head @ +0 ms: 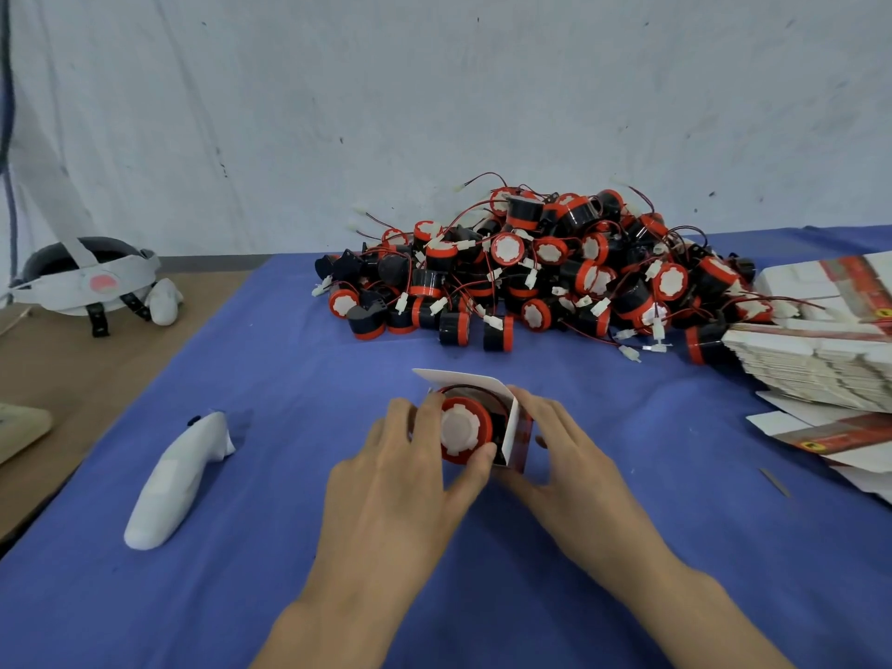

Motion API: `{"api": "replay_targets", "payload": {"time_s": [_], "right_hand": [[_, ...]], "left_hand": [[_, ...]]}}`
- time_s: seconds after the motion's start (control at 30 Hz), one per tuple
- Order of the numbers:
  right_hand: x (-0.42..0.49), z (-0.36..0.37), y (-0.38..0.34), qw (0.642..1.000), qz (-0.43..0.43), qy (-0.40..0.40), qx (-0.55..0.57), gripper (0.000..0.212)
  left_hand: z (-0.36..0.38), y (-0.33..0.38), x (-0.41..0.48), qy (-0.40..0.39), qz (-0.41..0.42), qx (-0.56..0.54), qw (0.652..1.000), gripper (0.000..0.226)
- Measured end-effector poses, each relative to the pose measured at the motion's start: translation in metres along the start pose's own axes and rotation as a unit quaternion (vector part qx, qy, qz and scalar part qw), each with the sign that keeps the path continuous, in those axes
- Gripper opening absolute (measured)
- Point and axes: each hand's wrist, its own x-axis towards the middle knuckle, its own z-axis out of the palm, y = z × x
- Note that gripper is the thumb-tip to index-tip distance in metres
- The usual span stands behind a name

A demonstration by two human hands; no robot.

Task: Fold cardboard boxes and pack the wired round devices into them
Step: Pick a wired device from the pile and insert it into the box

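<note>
**Item: one device into one box, insertion in progress**

- **Box** (pixel 520 436): folded up, lying on its side mid-table, nearer the near edge. Its open end faces the person and its top flap (pixel 463 377) is raised toward the far edge.
- **Device** (pixel 461 427): round with a red rim and white face, partly inside the box mouth, face outward.
- **Left hand** (pixel 396 465): grips the device, with fingers over the top of the rim and thumb under it.
- **Right hand** (pixel 574 456): holds the box from its right side, fingers curled round the wall, steadying it.
- **Pile** (pixel 555 268): loose devices with red wires and white plugs, toward the far edge, right of middle.
- **Flat boxes** (pixel 815 374): stacked unfolded at the right edge.
- **Controller** (pixel 178 480): white, lying toward the left edge.
- **Headset** (pixel 91 282): at the far-left corner, off the blue cloth.

**Handling notes (judgement):**
- Step in hand: seat the device fully in the box.
- Push it straight along the box axis. A tilted rim is likely to catch the side flap beside it.
- The right hand should brace the closed end without squeezing the walls, or the mouth will narrow.
- The wire and plug cannot be made out clearly here. Confirm they are tucked behind or beside the body before closing, so nothing gets pinched under the flap.
- Ease the left fingers off the rim only as it clears the mouth, then fold the side flaps before the top one.
</note>
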Motion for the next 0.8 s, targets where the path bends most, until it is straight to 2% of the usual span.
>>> {"api": "replay_targets", "payload": {"time_s": [0.27,0.4,0.6,0.8], "right_hand": [[-0.002,0.006,-0.002,1.0,-0.006,-0.013,0.002,0.065],[-0.004,0.005,-0.002,1.0,-0.008,-0.022,0.005,0.065],[-0.004,0.004,0.005,0.999,-0.006,-0.048,-0.001,0.065],[-0.004,0.006,0.011,0.997,0.024,-0.044,0.058,0.067]], "left_hand": [[0.015,-0.006,0.002,-0.044,-0.016,-0.008,0.999,0.07],[0.016,-0.01,0.005,-0.076,0.006,-0.025,0.997,0.057],[0.021,-0.01,0.005,-0.147,0.036,-0.01,0.988,0.05],[0.028,-0.006,0.008,-0.14,0.063,0.027,0.988,0.028]]}}
